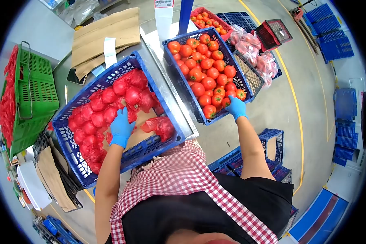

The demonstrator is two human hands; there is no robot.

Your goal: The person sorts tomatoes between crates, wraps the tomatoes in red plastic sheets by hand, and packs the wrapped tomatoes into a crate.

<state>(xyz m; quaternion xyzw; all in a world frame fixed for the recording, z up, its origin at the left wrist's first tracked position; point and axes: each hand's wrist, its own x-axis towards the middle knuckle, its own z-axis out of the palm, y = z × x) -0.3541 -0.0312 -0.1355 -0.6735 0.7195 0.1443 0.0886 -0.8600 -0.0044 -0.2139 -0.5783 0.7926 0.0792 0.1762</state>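
My left hand (122, 128), in a blue glove, rests with fingers apart on tomatoes wrapped in red plastic (97, 119). They fill much of a blue crate (160, 152) that stands tilted in view on the bench. Brown cardboard (138, 124) and a loose piece of red wrap (160, 127) show inside it. At the near right corner of a second blue crate (179, 77), my right hand (236, 107) reaches in, also gloved. Its fingers are bent together against the loose red tomatoes (209, 73); what they hold, if anything, is hidden.
A green crate (36, 89) with red film stands at the left. Flattened cardboard (105, 34) lies behind the left crate, near a blue post (186, 16). Beyond the tomatoes are another tomato crate (227, 34) and bagged produce (250, 46). Blue crates (272, 138) stand low at my right.
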